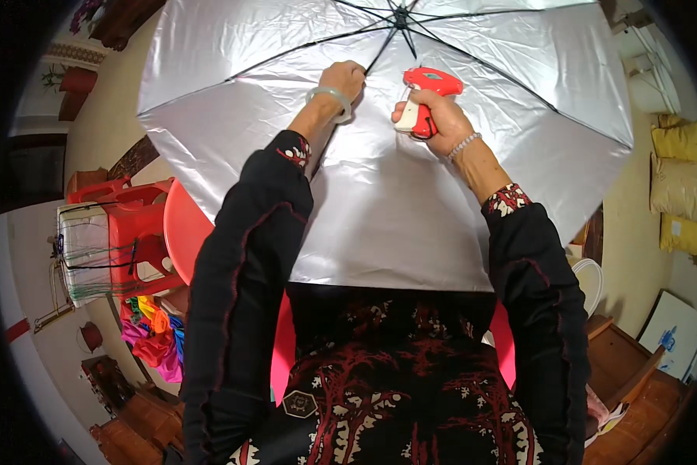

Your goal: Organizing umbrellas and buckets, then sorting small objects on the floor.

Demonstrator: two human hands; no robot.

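An opened umbrella (pixel 410 232) with a silver lining spreads across my lap, its inner side up. Thin dark ribs fan out from the black hub (pixel 400 17) at the far edge. My left hand (pixel 342 84), with a pale bangle at the wrist, is closed on an umbrella rib (pixel 375 58); its fingertips are partly hidden. To its right, my right hand (pixel 447 125) grips a red and white tagging gun (pixel 433 79) by the handle. The gun is held over the silver cloth, its nose toward my left hand and apart from it.
A round red table or stool top (pixel 184 232) shows beside the umbrella at left. Past it are red plastic chairs (pixel 135 225), a strapped white bundle (pixel 85 252) and a pile of bright cloth (pixel 158 337). Yellow and beige sacks (pixel 678 186) and a wooden box (pixel 623 360) are at right.
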